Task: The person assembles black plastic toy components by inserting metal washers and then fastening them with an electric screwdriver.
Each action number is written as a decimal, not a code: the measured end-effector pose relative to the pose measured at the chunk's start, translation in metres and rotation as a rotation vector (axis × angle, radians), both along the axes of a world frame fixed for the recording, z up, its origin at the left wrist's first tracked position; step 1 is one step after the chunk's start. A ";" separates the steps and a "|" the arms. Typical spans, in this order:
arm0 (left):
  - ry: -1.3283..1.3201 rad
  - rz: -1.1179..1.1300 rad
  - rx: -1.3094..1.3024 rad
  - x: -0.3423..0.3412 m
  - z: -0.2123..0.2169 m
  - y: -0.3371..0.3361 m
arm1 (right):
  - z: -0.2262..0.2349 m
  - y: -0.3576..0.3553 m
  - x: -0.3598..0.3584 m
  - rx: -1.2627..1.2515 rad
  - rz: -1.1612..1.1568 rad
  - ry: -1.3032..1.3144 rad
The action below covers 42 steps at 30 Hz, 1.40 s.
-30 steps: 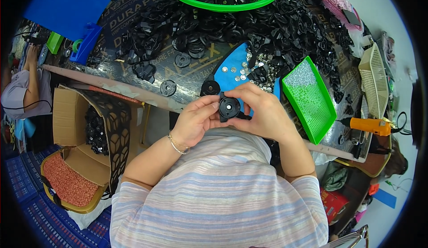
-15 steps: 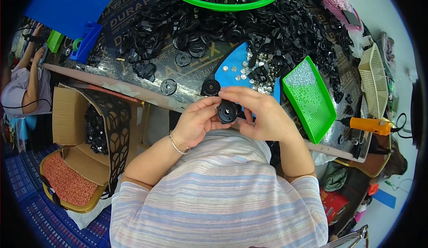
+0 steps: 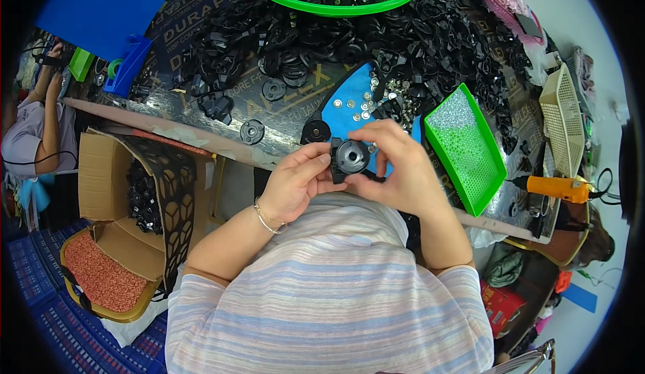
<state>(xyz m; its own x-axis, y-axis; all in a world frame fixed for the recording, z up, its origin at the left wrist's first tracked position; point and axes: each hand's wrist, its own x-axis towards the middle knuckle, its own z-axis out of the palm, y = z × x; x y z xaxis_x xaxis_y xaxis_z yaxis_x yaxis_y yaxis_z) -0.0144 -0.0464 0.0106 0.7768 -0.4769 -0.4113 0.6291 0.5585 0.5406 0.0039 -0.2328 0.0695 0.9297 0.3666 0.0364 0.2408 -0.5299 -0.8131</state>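
Note:
Between my two hands, just over the table's front edge, is a black round plastic part [image 3: 352,157] with a hole at its middle and an angular black side piece. My left hand [image 3: 299,178] pinches the angular side between thumb and fingers. Thumb and fingers of my right hand [image 3: 398,165] close on the round rim from the other side. Whether the two pieces are joined, I cannot tell. Right behind them lies a black disc [image 3: 315,131], at the edge of a blue sheet [image 3: 339,113] strewn with small silver metal pieces [image 3: 366,106].
Black parts [image 3: 322,41] are heaped across the table, below a green basket [image 3: 336,11]. A green tray [image 3: 470,152] of tiny silver bits is at right, beside an orange power tool [image 3: 557,188]. Left stand a cardboard box [image 3: 104,172] and a blue tape dispenser [image 3: 131,65]. Another person [image 3: 44,129] sits far left.
My right hand has shifted slightly right and its fingers have lifted off the top. The held part has turned, so its wide round face now shows. My left hand stays nearly still.

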 end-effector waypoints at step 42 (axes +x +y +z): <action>0.024 -0.014 0.077 -0.002 0.002 -0.004 | -0.010 -0.005 0.005 -0.035 0.173 0.070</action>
